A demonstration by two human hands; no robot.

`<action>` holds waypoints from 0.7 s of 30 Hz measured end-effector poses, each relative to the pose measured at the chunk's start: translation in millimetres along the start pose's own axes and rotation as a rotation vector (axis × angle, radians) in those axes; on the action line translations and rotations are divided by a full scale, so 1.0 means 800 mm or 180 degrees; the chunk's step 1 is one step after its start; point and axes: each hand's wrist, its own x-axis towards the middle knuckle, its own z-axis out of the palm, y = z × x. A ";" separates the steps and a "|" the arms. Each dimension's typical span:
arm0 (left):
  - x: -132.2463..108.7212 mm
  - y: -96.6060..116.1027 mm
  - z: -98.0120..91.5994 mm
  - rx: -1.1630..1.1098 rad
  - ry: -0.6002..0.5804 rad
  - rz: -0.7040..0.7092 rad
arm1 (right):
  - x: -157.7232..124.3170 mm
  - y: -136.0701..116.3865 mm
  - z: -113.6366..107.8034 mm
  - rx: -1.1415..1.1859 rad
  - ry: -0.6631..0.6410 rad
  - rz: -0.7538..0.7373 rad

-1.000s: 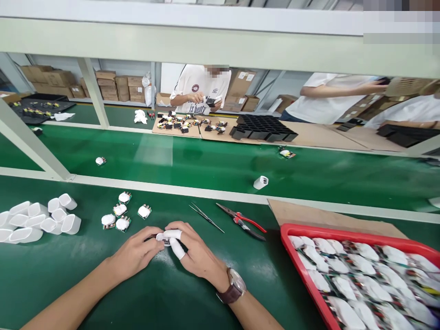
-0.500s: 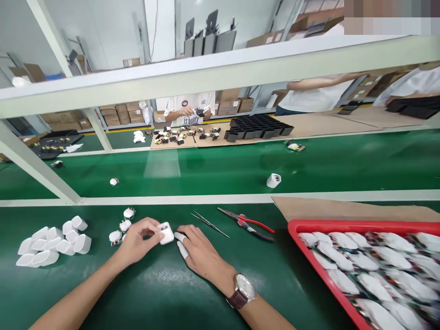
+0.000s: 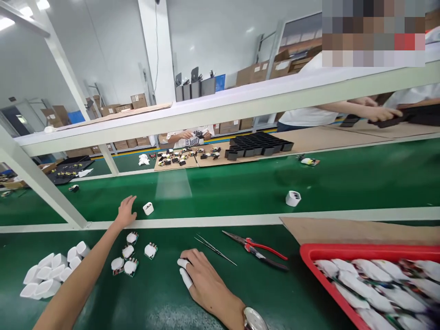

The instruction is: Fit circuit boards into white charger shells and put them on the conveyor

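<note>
My left hand (image 3: 126, 213) is stretched out over the green belt (image 3: 220, 197) just beyond the white rail, its fingers apart. Just right of it stands a white plastic housing (image 3: 148, 209) with dark slots in its top. My right hand (image 3: 206, 282) lies on the green work surface, fingers loosely spread, white finger covers on two of them. Beside it are tweezers (image 3: 216, 250) and long-nose pliers (image 3: 256, 250) with red and black handles. Several small circuit boards with white tops (image 3: 130, 266) sit between my forearms.
Several white empty-looking shells (image 3: 44, 275) are grouped at the left, partly behind my left forearm. A red tray (image 3: 330, 250) of white-wrapped boards stands at the right. Another white housing (image 3: 293, 198) rests on the belt. Frame posts and a shelf beam (image 3: 220, 110) cross above; co-workers are opposite.
My left hand has let go of the white housing, which now stands on the belt, and has reached forward and left. My right hand stays on the work surface. The view has tilted up.
</note>
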 end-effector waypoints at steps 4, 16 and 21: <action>0.014 -0.007 -0.021 0.0170 -0.0083 -0.0202 | 0.004 0.000 -0.003 0.0020 0.0020 0.0086; -0.192 0.158 0.003 -0.0476 -0.1031 0.1154 | -0.005 0.005 0.006 0.0322 0.0299 -0.0128; -0.225 0.139 -0.026 -0.0638 -0.1135 0.1005 | -0.004 -0.002 0.001 0.0261 0.0038 -0.0361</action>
